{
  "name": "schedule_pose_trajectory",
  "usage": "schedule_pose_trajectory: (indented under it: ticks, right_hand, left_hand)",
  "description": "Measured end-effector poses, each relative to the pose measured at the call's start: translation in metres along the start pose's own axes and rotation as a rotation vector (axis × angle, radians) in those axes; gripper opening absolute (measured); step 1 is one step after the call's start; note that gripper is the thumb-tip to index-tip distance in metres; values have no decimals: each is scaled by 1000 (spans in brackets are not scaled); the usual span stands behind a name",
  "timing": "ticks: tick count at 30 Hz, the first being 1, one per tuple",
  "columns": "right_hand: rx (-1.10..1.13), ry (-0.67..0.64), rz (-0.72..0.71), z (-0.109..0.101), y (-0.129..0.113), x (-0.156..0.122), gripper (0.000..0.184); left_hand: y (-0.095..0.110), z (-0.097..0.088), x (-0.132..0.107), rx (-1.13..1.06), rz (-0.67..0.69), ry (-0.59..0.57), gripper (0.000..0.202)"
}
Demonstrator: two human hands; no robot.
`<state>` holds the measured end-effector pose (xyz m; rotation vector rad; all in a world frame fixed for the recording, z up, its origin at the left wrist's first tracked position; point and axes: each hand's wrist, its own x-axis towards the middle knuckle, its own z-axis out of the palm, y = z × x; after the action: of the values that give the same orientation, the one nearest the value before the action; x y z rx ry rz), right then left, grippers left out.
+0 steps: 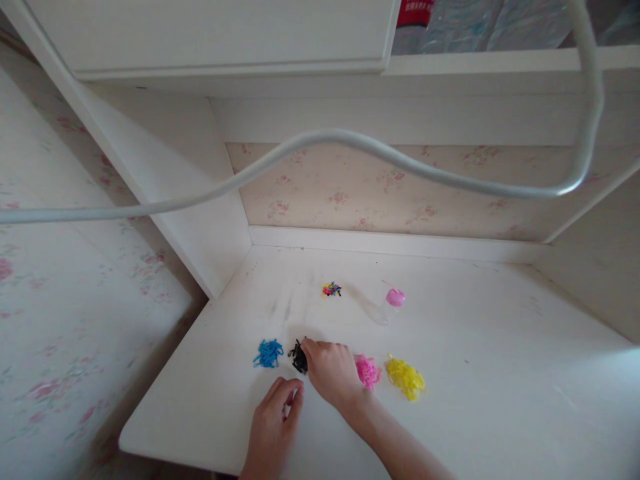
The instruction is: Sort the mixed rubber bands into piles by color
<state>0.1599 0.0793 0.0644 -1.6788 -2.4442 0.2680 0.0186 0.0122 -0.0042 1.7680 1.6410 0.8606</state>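
My right hand (333, 371) is at a small pile of black rubber bands (299, 358), its fingertips closed together on the pile's right side and partly hidden. My left hand (274, 417) rests low on the desk just in front of that pile. Its fingers are curled, with thumb and forefinger tips together; anything between them is too small to make out. Left of the black pile lies a blue pile of bands (269, 353). A pink pile (368, 371), partly covered by my right hand, and a yellow pile (405, 378) lie to the right.
Farther back on the white desk (475, 413) lie a small mixed-colour heap (332, 289) and a clear container with a pink part (395, 297). A thick pale cable or tube (320, 137) crosses the upper view. Cabinet panels enclose the desk's left side and back.
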Motion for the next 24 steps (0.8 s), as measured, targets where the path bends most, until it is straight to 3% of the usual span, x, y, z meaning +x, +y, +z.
schedule_pose_trajectory:
  ticks: [17, 20, 24]
  right_hand:
    - [272, 225, 18, 3, 0, -39, 23]
    - [384, 327, -13, 16, 8, -65, 27]
    - [470, 440, 37, 46, 42, -121, 27]
  left_hand:
    - [4, 1, -4, 7, -22, 27, 30]
    - [4, -10, 9, -21, -78, 26, 32]
    - [18, -30, 53, 62, -34, 21, 31]
